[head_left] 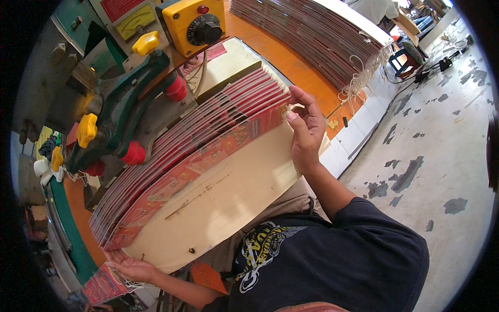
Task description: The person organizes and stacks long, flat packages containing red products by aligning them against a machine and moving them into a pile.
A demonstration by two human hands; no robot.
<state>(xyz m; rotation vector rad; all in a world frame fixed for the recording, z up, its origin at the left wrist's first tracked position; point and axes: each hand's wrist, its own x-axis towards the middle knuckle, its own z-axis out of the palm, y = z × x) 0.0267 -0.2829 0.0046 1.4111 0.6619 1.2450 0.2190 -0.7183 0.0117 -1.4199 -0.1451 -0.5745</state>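
A curved row of red printed sheets [179, 179], with pale edges showing, stands on edge and slightly fanned over a cream board [223, 192]. My right hand [307, 130] is closed at the right end of the row, thumb in front and fingers behind the near corner. At the lower left end, my left hand [132, 267] lies palm up with its fingertips against the bottom corner of the sheets, partly hidden by them. Just behind the row is a green machine frame [106, 122] with red rollers [175, 89].
Yellow knobs [146, 43] top the machine, beside a yellow control box [192, 25] with a black dial. A long stack of sheets [317, 39] lies on the orange table [254, 36] at the back. Pale strings [356, 78] hang there. Right is a patchy grey floor [416, 135].
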